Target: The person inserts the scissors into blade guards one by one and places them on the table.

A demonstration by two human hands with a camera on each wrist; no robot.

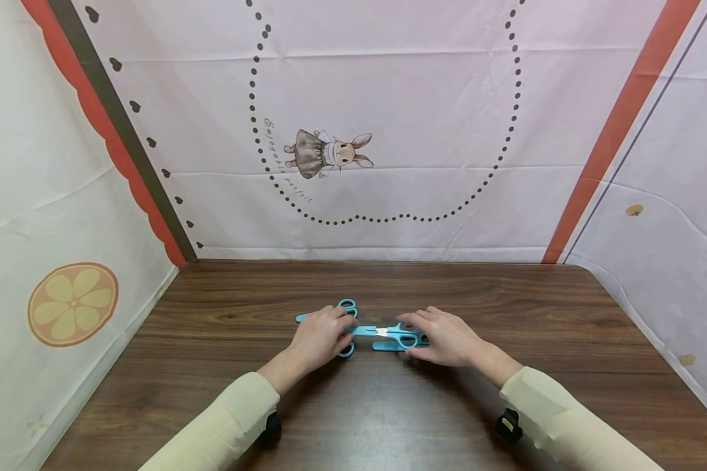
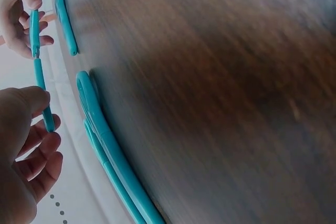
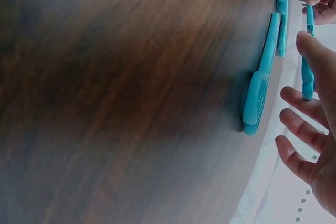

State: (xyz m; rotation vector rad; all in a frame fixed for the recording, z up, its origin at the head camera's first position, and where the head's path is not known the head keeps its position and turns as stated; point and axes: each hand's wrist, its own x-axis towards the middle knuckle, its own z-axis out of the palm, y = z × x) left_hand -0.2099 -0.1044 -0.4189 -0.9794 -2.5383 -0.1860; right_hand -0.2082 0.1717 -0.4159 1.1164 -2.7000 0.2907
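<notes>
My left hand [image 1: 321, 337] pinches a light-blue blade cover [image 1: 364, 331] between thumb and fingers. Opposite it, my right hand [image 1: 450, 339] pinches the blue handles of a pair of scissors [image 1: 402, 336]. A short stretch of metal blade [image 1: 381, 332] shows between handles and cover; the rest of the blades is hidden inside the cover. In the left wrist view the cover [image 2: 39, 72] and scissors [image 2: 34, 30] line up, held above the table. The right wrist view shows my right thumb and forefinger on the handle [image 3: 307, 77], other fingers spread.
Other blue scissors lie on the brown wooden table [image 1: 365, 418]: one pair [image 1: 347, 303] beyond my left hand, a handle loop [image 1: 346, 350] near its thumb, and a covered pair [image 1: 387, 346] by my right hand. A printed cloth [image 1: 436, 131] hangs behind the table.
</notes>
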